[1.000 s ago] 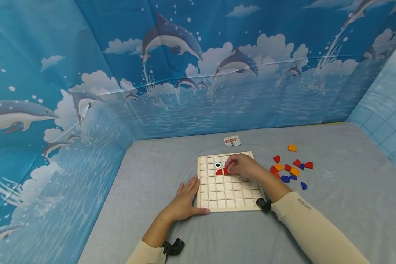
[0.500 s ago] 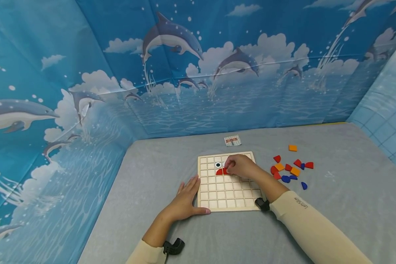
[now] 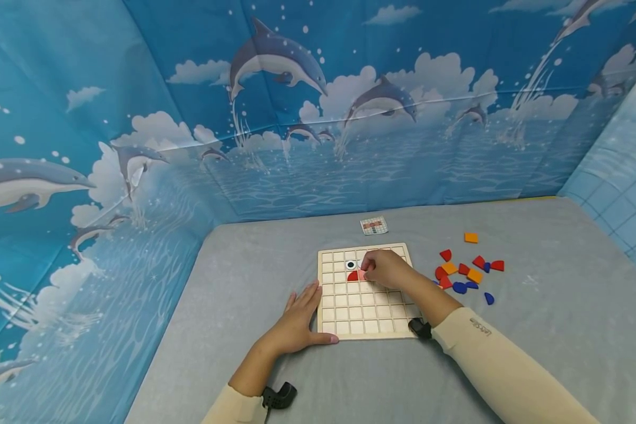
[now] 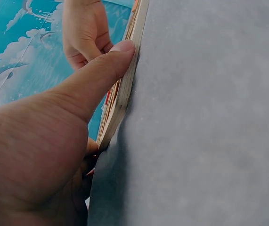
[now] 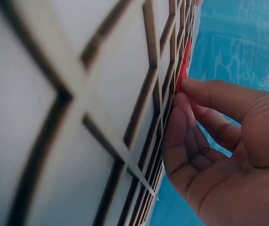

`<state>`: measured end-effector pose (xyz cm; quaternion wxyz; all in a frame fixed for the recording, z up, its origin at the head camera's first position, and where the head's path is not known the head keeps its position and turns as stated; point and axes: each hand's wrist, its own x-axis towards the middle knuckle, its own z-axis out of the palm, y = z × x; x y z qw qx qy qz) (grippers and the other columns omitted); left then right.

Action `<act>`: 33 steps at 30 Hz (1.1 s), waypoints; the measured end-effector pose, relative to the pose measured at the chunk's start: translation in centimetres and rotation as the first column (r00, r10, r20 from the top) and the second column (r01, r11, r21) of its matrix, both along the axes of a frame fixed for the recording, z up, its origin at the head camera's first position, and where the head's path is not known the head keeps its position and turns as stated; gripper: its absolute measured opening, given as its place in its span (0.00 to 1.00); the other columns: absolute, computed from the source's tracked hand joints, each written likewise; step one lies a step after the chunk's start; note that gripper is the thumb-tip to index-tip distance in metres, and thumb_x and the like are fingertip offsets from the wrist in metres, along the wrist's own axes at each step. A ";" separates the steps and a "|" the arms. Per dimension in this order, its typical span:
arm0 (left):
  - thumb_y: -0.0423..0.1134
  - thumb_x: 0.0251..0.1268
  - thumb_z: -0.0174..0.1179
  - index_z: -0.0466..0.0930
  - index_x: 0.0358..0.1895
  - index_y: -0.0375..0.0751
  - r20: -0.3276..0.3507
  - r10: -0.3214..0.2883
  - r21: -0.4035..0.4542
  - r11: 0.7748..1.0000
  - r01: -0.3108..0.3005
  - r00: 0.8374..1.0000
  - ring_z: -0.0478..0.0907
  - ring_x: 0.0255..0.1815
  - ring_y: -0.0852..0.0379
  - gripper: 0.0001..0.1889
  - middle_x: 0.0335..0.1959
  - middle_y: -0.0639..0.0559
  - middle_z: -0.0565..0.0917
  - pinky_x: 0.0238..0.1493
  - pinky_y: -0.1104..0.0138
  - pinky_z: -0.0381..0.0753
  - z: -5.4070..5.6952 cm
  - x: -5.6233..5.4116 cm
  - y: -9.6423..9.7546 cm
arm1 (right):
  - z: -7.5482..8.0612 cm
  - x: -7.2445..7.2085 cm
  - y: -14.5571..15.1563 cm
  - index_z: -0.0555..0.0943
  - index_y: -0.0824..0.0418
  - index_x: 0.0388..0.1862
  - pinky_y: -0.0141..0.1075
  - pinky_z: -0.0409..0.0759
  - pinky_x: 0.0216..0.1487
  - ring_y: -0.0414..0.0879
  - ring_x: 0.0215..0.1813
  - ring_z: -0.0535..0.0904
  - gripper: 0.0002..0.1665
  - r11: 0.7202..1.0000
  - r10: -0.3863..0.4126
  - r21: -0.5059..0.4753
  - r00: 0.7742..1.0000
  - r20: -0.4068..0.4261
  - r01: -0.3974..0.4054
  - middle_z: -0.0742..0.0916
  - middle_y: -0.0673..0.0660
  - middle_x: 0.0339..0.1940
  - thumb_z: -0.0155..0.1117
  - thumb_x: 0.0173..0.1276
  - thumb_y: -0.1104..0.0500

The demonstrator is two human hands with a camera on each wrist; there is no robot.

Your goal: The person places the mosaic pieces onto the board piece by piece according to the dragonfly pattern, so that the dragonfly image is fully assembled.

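Note:
A pale wooden grid board point(image 3: 355, 312) lies on the grey cloth. My left hand point(image 3: 295, 325) rests at its left side with fingers straight, the thumb along the front edge. My right hand point(image 3: 391, 270) is over the board's upper part, its thumb and a finger pinching a red piece point(image 5: 182, 77) at a cell. Beside that piece sits a red quarter-round piece point(image 3: 353, 275) in its own cell. Above is a white tile with a black eye dot point(image 3: 351, 265). Another white tile shows only partly behind my right fingers.
Right of the board lie scattered red pieces point(image 3: 497, 265), blue pieces point(image 3: 459, 287) and orange squares point(image 3: 471, 238). A small patterned card point(image 3: 374, 225) lies behind the board. A blue dolphin-print sheet point(image 3: 275, 188) hangs along the back and left.
The red piece at my right fingertips now looks paler, as if catching the light. My right hand has shifted only slightly. My left hand stays at the board's edge.

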<state>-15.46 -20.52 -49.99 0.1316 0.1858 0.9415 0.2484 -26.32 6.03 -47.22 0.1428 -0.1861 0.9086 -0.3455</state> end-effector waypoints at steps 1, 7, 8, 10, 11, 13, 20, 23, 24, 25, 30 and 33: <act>0.68 0.53 0.70 0.44 0.83 0.41 0.000 0.000 0.001 1.000 0.000 1.000 0.41 0.86 0.52 0.63 0.85 0.49 0.45 0.83 0.44 0.34 0.0 0.0 0.0 | 0.0 0.0 0.0 0.83 0.60 0.38 0.35 0.70 0.35 0.43 0.30 0.73 0.02 1.000 -0.002 -0.001 1.000 0.001 0.002 0.81 0.51 0.27 0.68 0.68 0.63; 0.68 0.53 0.70 0.44 0.83 0.41 0.005 -0.003 0.005 1.000 0.003 1.000 0.41 0.86 0.51 0.62 0.85 0.49 0.45 0.83 0.44 0.34 0.0 0.0 0.0 | 0.1 0.1 -0.1 0.83 0.61 0.38 0.35 0.70 0.36 0.43 0.30 0.72 0.02 1.000 -0.001 0.001 1.000 -0.001 0.001 0.81 0.51 0.27 0.67 0.68 0.64; 0.68 0.53 0.70 0.44 0.83 0.41 0.006 -0.003 0.003 1.000 0.003 1.000 0.40 0.86 0.51 0.62 0.85 0.49 0.45 0.83 0.45 0.34 0.0 0.0 -0.1 | 0.1 0.1 -0.1 0.83 0.61 0.39 0.35 0.70 0.36 0.43 0.30 0.72 0.02 1.000 0.000 0.003 1.000 -0.002 0.000 0.81 0.51 0.27 0.67 0.68 0.64; 0.68 0.53 0.70 0.44 0.83 0.41 0.008 -0.003 -0.001 1.000 0.003 1.000 0.40 0.86 0.52 0.62 0.85 0.49 0.45 0.83 0.45 0.34 0.0 0.0 -0.1 | 0.1 0.1 0.0 0.84 0.61 0.39 0.35 0.70 0.37 0.43 0.30 0.72 0.02 1.000 -0.002 0.010 1.000 0.003 0.002 0.81 0.50 0.27 0.66 0.68 0.65; 0.68 0.53 0.70 0.44 0.83 0.41 0.009 -0.003 -0.002 1.000 0.003 1.000 0.40 0.86 0.52 0.62 0.85 0.50 0.45 0.83 0.45 0.34 0.0 0.0 -0.1 | 0.2 0.1 0.0 0.84 0.61 0.39 0.35 0.70 0.37 0.43 0.30 0.72 0.03 1.000 -0.005 0.010 1.000 0.010 0.005 0.82 0.50 0.27 0.65 0.68 0.65; 0.68 0.53 0.70 0.44 0.83 0.41 0.011 -0.003 -0.003 1.000 0.003 1.000 0.40 0.86 0.52 0.62 0.85 0.50 0.44 0.83 0.45 0.34 0.0 0.0 -0.1 | 0.2 0.2 0.1 0.85 0.61 0.40 0.35 0.71 0.37 0.43 0.30 0.73 0.04 1.000 -0.010 0.010 1.000 0.016 0.010 0.82 0.50 0.27 0.65 0.68 0.64; 0.67 0.53 0.70 0.44 0.83 0.40 0.013 -0.004 0.001 1.000 0.004 1.000 0.40 0.86 0.51 0.62 0.85 0.49 0.44 0.83 0.44 0.34 0.2 0.0 0.0 | 0.3 0.4 0.4 0.85 0.61 0.42 0.35 0.73 0.36 0.44 0.32 0.75 0.07 1.000 -0.023 -0.018 0.999 0.022 0.023 0.84 0.52 0.31 0.67 0.66 0.63; 0.67 0.53 0.70 0.44 0.83 0.40 0.014 -0.002 0.001 1.000 0.002 1.000 0.40 0.86 0.51 0.62 0.85 0.49 0.44 0.83 0.44 0.34 0.3 0.0 0.0 | 0.4 0.3 0.8 0.85 0.61 0.44 0.35 0.73 0.36 0.44 0.33 0.76 0.08 0.999 -0.022 -0.048 0.999 0.033 0.023 0.85 0.53 0.33 0.65 0.67 0.63; 0.67 0.53 0.70 0.44 0.83 0.40 0.015 0.000 0.000 1.000 0.000 1.000 0.40 0.86 0.51 0.62 0.85 0.49 0.45 0.83 0.44 0.34 0.3 0.0 0.0 | 0.4 0.3 1.0 0.85 0.60 0.45 0.35 0.74 0.37 0.44 0.34 0.76 0.09 0.998 -0.026 -0.061 0.999 0.043 0.029 0.84 0.53 0.33 0.64 0.68 0.63; 0.67 0.53 0.70 0.44 0.83 0.41 0.016 0.001 -0.001 1.000 -0.001 1.000 0.40 0.86 0.51 0.62 0.85 0.49 0.45 0.83 0.44 0.34 0.3 0.0 0.0 | 0.4 0.3 1.2 0.85 0.60 0.46 0.35 0.74 0.37 0.44 0.34 0.76 0.09 0.997 -0.027 -0.077 0.998 0.052 0.031 0.84 0.54 0.34 0.63 0.69 0.63; 0.68 0.53 0.70 0.44 0.83 0.40 0.012 0.002 -0.003 1.000 -0.002 1.000 0.40 0.86 0.52 0.63 0.85 0.49 0.45 0.83 0.44 0.34 0.2 0.0 0.1 | 1.0 0.3 2.4 0.84 0.62 0.51 0.36 0.77 0.38 0.48 0.37 0.79 0.12 0.987 -0.051 -0.150 0.995 0.088 0.064 0.84 0.56 0.38 0.62 0.72 0.61; 0.68 0.52 0.70 0.44 0.83 0.40 0.006 0.002 -0.006 1.000 -0.002 1.000 0.40 0.86 0.52 0.63 0.85 0.49 0.45 0.83 0.45 0.34 0.1 0.0 0.0 | 1.5 0.4 3.1 0.84 0.62 0.53 0.37 0.79 0.40 0.51 0.41 0.80 0.14 0.981 -0.063 -0.177 0.994 0.089 0.078 0.84 0.58 0.41 0.63 0.72 0.59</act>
